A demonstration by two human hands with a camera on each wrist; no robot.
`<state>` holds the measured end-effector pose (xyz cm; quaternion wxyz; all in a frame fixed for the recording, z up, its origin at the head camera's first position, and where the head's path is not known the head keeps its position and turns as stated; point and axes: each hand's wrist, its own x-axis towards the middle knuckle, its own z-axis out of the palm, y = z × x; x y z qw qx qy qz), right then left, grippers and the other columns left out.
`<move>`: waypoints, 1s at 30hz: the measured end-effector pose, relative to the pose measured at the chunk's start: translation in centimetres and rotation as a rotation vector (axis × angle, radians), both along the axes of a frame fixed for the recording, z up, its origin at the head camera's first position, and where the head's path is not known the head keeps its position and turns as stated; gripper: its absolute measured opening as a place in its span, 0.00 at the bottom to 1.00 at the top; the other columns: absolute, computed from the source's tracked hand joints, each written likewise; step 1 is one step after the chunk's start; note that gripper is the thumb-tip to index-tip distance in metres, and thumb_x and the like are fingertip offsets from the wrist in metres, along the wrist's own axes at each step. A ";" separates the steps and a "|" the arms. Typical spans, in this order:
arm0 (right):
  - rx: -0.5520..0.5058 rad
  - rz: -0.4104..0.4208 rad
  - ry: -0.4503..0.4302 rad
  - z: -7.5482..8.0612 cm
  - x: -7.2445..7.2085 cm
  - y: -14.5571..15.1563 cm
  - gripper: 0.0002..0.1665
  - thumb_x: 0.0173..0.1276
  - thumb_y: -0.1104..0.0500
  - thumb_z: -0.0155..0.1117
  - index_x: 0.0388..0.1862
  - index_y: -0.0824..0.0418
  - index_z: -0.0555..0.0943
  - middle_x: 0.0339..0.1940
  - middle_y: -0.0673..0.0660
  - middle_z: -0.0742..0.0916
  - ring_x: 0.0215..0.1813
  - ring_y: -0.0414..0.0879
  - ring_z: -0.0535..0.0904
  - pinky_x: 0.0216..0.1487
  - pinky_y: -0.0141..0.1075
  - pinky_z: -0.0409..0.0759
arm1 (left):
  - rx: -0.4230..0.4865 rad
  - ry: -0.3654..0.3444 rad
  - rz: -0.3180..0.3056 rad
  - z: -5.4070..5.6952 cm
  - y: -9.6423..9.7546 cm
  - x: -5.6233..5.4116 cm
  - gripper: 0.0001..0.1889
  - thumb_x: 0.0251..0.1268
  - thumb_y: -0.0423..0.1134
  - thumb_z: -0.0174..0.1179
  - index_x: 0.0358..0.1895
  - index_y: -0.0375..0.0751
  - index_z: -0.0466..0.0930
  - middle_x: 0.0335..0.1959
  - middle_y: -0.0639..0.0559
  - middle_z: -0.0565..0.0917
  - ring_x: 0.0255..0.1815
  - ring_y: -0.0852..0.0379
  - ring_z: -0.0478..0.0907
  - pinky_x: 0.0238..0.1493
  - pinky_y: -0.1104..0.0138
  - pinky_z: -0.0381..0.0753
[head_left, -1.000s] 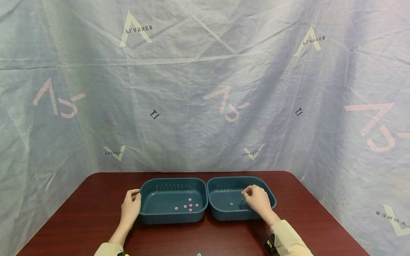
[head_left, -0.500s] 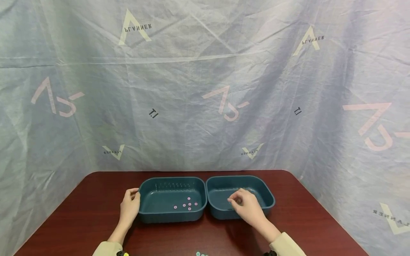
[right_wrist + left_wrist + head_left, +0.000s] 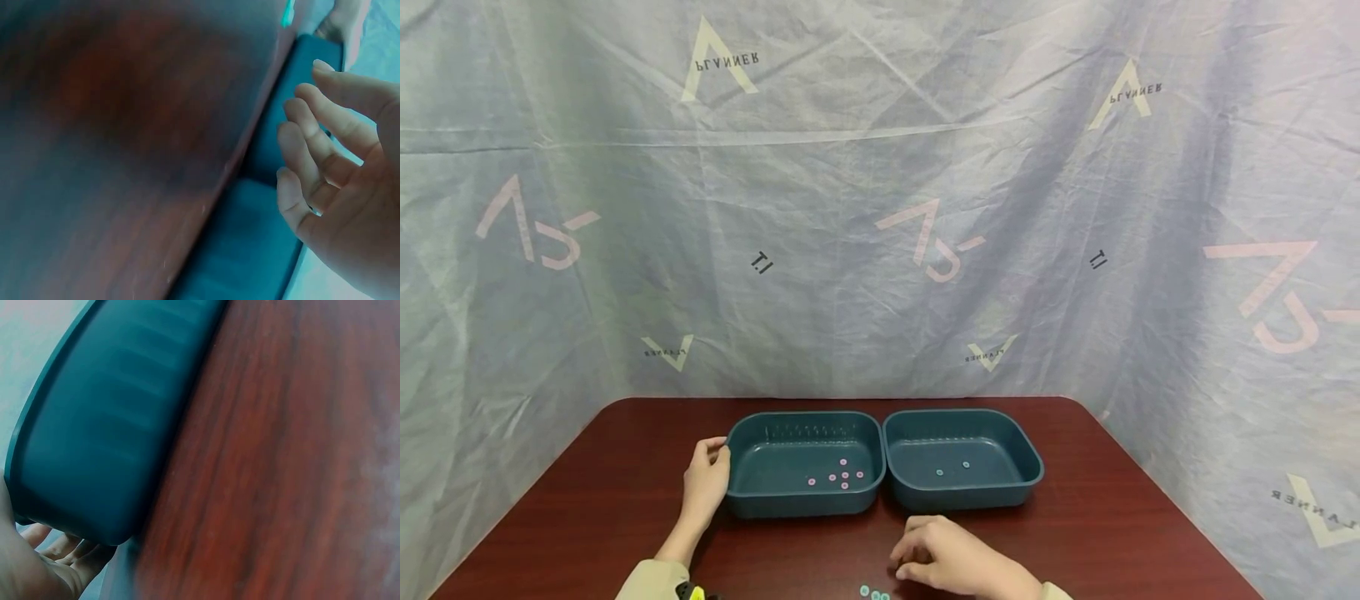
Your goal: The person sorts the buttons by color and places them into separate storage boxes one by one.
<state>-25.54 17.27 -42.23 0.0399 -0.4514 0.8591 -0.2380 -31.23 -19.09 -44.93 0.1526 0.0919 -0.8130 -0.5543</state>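
The right hand [image 3: 947, 554] was released, fingers loosely bent, over the worktop [image 3: 805, 550]; at its 8 o'clock, near, lay three green discs [image 3: 876, 595], their short row running roughly 9:30 to 3:30. This was the nearer hand. A green pair [image 3: 966, 465] lay in the right tray [image 3: 962, 500] at 12 o'clock, six pink discs [image 3: 845, 475] in the left tray [image 3: 805, 507] at 10. The left hand [image 3: 706, 481] touched that tray's 9 o'clock end; whether it gripped could not be told.
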 end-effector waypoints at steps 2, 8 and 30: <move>0.027 0.018 -0.017 -0.2 0.2 -0.5 0.08 0.64 0.56 0.63 0.41 0.51 0.86 0.32 0.40 0.81 0.32 0.25 0.73 0.33 0.21 0.74 | 0.000 -0.001 -0.003 -0.1 0.0 0.0 0.24 0.75 0.44 0.34 0.65 0.31 0.59 0.61 0.29 0.68 0.60 0.36 0.67 0.55 0.46 0.66; 0.053 0.049 -0.024 -0.5 0.5 -1.4 0.09 0.62 0.60 0.64 0.40 0.51 0.86 0.29 0.38 0.79 0.30 0.23 0.73 0.31 0.19 0.73 | 0.001 0.000 -0.004 -0.1 0.0 -0.1 0.24 0.75 0.45 0.34 0.65 0.31 0.59 0.61 0.30 0.68 0.60 0.36 0.66 0.55 0.46 0.66; 0.133 0.067 0.018 -0.4 0.9 -2.2 0.06 0.61 0.60 0.66 0.35 0.51 0.87 0.25 0.40 0.79 0.27 0.24 0.70 0.29 0.18 0.70 | 0.001 -0.006 -0.005 0.0 0.1 0.0 0.24 0.76 0.46 0.33 0.65 0.32 0.58 0.61 0.30 0.67 0.61 0.35 0.66 0.54 0.45 0.66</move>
